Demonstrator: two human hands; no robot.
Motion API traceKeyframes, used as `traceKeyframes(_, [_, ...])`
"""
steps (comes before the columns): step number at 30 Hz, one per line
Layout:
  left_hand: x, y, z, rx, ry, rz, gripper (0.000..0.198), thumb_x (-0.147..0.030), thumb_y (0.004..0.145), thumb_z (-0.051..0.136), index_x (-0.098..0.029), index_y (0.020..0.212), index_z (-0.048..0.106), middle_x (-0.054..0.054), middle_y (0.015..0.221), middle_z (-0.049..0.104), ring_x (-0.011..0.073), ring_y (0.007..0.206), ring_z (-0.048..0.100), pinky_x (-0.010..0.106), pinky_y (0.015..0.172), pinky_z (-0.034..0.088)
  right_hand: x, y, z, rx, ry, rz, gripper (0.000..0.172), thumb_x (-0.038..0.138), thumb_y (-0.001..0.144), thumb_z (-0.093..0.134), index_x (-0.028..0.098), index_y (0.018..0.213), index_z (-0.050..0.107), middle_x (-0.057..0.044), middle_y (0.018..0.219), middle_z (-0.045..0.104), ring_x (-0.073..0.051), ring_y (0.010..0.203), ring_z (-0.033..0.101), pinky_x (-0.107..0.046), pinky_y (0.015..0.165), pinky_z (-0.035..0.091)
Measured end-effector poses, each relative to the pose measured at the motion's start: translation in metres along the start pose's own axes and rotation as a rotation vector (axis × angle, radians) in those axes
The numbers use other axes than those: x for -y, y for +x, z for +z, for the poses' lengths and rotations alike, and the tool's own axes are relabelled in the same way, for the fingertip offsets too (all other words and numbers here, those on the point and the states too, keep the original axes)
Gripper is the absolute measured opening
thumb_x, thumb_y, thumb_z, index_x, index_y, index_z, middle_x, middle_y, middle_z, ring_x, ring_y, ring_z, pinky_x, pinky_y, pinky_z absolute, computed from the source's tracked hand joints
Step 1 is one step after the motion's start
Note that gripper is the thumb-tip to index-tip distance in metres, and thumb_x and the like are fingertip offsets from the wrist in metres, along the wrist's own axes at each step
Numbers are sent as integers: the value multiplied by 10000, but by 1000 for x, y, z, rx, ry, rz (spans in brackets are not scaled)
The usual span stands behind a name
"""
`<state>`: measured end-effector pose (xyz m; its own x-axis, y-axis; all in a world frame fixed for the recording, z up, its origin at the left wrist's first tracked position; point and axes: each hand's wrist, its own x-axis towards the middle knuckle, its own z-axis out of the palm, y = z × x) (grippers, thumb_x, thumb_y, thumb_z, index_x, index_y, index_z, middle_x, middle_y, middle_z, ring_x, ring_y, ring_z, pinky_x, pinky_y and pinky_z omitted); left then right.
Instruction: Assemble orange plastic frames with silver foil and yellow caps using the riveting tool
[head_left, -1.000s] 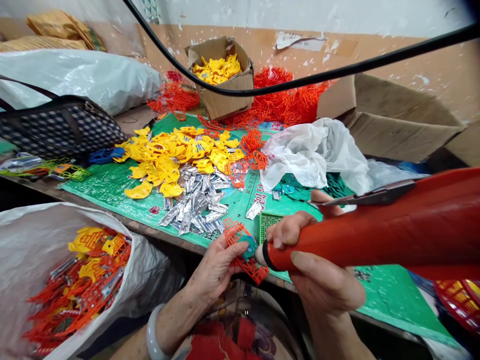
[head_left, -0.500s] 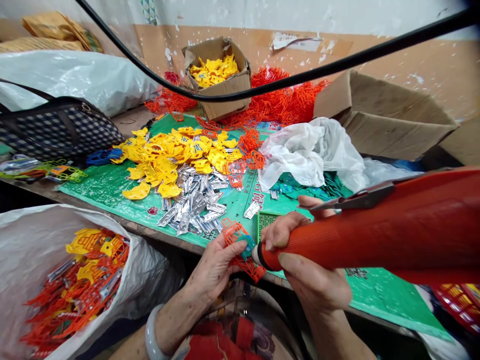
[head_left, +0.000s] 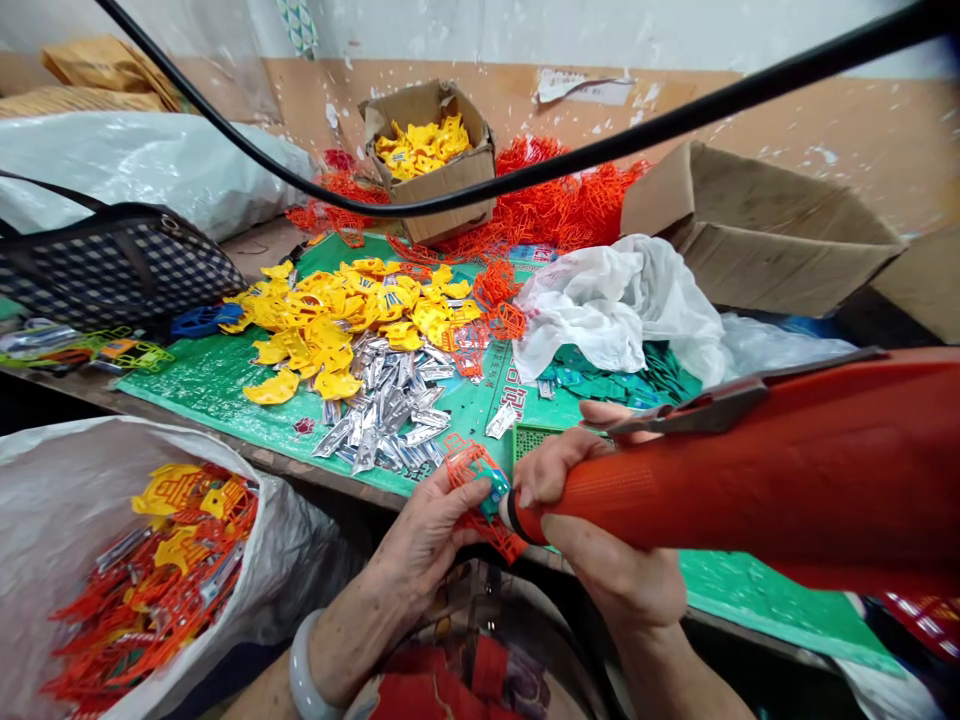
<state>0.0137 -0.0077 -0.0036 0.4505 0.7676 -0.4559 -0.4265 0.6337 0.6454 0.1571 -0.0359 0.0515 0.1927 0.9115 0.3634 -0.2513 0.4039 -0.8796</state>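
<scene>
Orange frame (head_left: 469, 462): 1, left hand (head_left: 431, 528) pinching | red tool (head_left: 750, 490): 1, right hand (head_left: 621, 572) gripping

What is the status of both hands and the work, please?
Left hand pinching orange plastic lattice frame and flat green piece. Right hand gripping thick red tapered tool, tip at green piece. Black cable crosses view, clear of hands.

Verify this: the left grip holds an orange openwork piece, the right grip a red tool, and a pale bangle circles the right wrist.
One error: the head view shows the pale bangle around the left wrist. The left grip does hold the orange openwork piece, and the right grip the red tool.
</scene>
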Motion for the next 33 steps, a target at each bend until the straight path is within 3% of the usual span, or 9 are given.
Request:
traceKeyframes(4, [-6,-1,2,14,57,0,311,-253,748,792,-186,1037,700,56,922,728,183,739,673,321,692,575,9,11,-6,-73,55,11,552,160,697,727,310,1186,520,58,738,605,-143,654,594,-357,714,526])
traceKeyframes(10, [-5,1,1,41,56,-20,335,-278,810,741,-181,1130,708,117,1136,725,232,974,681,370,890,537,10,41,-36,-322,-155,-33,136,174,652,743,202,742,644,35,687,609,-136,627,580,-328,648,498])
traceKeyframes(13, [-6,2,3,80,59,-20,329,-289,774,771,-176,1080,733,117,1066,745,249,948,690,372,873,538,1,56,-54,-358,-239,-44,140,204,637,775,176,686,646,17,678,621,-140,600,558,-305,562,463])
traceKeyframes(19, [-12,4,6,85,94,-33,293,-271,712,818,-169,981,759,104,949,763,240,831,695,390,812,566,-7,75,-74,-483,-550,-48,324,360,648,807,169,843,633,-15,798,627,-187,703,575,-384,687,494])
traceKeyframes(23, [-15,13,1,62,96,-20,284,-264,770,773,-176,1039,744,100,1020,756,221,871,687,362,820,562,-13,68,-75,-625,-1065,-509,655,271,691,793,196,1279,515,-161,1254,499,-346,1192,455,-580,966,401])
traceKeyframes(25, [-17,17,-2,52,96,-25,268,-264,795,751,-177,1048,740,98,1016,755,203,856,684,341,814,560,-22,64,-73,-506,-1207,-710,746,173,722,757,256,1385,426,-158,1314,446,-343,1245,412,-581,998,377])
traceKeyframes(26, [-18,19,-4,41,94,-27,256,-265,799,748,-179,1040,741,93,997,757,193,838,683,325,800,560,-28,63,-72,-360,-1234,-691,684,146,762,711,277,1376,441,-141,1279,479,-322,1212,447,-561,989,392])
traceKeyframes(30, [-22,22,-8,2,88,-25,240,-288,790,758,-194,1011,749,71,942,756,173,793,675,275,744,550,-56,81,-69,357,-1167,-183,277,167,904,530,226,1151,641,-90,1042,646,-230,997,582,-421,881,484])
traceKeyframes(33, [-25,20,-10,-19,82,-19,279,-313,773,772,-199,1026,749,73,966,754,193,824,678,287,754,548,-71,103,-63,633,-1146,-9,192,169,870,590,216,1004,719,-65,1005,697,-201,950,616,-343,854,485])
